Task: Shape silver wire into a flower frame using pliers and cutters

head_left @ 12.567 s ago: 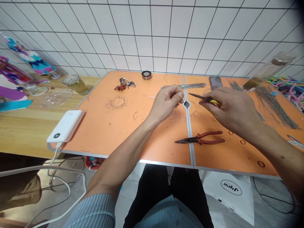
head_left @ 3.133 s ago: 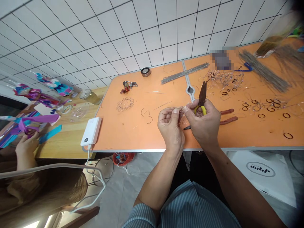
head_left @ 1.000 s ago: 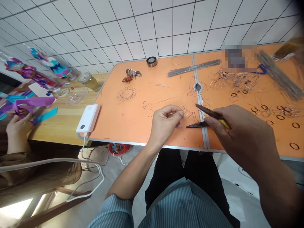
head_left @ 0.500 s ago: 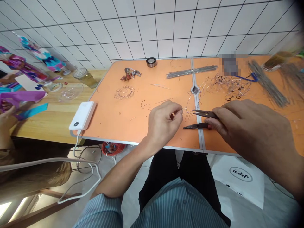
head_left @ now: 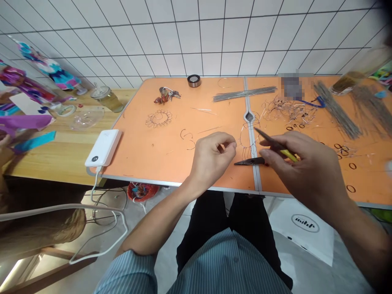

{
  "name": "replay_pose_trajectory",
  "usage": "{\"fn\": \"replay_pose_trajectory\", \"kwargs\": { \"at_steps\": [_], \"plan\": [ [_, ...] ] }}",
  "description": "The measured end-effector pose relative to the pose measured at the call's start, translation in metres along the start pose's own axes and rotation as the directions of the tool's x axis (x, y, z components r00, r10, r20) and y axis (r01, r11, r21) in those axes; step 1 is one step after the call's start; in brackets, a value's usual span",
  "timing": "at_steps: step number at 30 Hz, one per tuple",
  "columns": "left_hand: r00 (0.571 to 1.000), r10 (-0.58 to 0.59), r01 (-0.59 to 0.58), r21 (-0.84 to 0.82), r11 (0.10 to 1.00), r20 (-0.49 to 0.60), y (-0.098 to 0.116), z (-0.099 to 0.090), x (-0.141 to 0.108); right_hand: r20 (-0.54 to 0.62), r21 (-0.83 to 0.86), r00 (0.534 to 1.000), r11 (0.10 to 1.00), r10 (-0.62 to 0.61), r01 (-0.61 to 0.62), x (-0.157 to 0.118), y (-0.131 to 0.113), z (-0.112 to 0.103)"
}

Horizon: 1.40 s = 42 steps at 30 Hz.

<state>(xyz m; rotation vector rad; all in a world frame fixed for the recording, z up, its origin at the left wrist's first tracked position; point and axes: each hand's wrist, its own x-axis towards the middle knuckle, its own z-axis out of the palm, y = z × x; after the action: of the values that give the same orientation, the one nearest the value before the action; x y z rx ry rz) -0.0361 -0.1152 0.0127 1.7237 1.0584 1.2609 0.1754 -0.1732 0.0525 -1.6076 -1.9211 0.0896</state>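
My left hand (head_left: 214,157) is closed in a pinch, thumb against forefinger, on a thin bent wire ring (head_left: 240,136). The ring's fine loops spread to the right of my fingertips, over the table seam. My right hand (head_left: 303,163) is wrapped around pliers (head_left: 271,139) with a yellow handle. Their dark jaws point up and left, apart from my left fingers. Under them lies a second dark pair of pliers (head_left: 249,162), flat on the orange table (head_left: 171,159); its handle end is hidden by my right hand.
A looped wire ring (head_left: 159,118), keys (head_left: 167,94) and a tape roll (head_left: 194,80) lie toward the back. Straight wire bundles (head_left: 245,94) and tangled wire (head_left: 288,110) are at the right. A power bank (head_left: 104,148) sits at the left edge, near another person's hand (head_left: 4,141).
The pliers in my right hand have come away from the wire loops and turned, their tips now pointing upward. My left hand has stayed nearly in place.
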Motion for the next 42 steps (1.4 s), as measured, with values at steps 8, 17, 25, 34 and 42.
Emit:
{"fn": "replay_pose_trajectory", "kwargs": {
  "at_steps": [8, 17, 25, 34, 42],
  "plan": [
    [0.994, -0.112, 0.114, -0.114, 0.987, 0.018, -0.002, 0.015, -0.013, 0.033, 0.189, 0.994, 0.976, 0.101, -0.105, 0.012, -0.010, 0.026],
    [0.958, -0.280, 0.284, -0.274, 0.919, 0.055, -0.006, 0.021, -0.015, 0.107, 0.154, 0.985, 0.976, 0.137, -0.152, 0.012, -0.003, 0.033],
    [0.928, -0.357, 0.372, -0.298, 0.879, 0.104, -0.012, 0.016, -0.014, 0.167, 0.252, 0.969, 0.943, 0.180, -0.219, 0.016, 0.000, 0.040],
    [0.899, -0.403, 0.437, -0.344, 0.831, 0.170, -0.019, 0.006, -0.012, 0.196, 0.254, 0.962, 0.937, 0.191, -0.238, 0.019, 0.002, 0.042],
    [0.863, -0.443, 0.504, -0.449, 0.738, 0.242, -0.028, -0.002, -0.011, 0.232, 0.279, 0.951, 0.923, 0.202, -0.264, 0.020, 0.009, 0.045]
  ]
}}
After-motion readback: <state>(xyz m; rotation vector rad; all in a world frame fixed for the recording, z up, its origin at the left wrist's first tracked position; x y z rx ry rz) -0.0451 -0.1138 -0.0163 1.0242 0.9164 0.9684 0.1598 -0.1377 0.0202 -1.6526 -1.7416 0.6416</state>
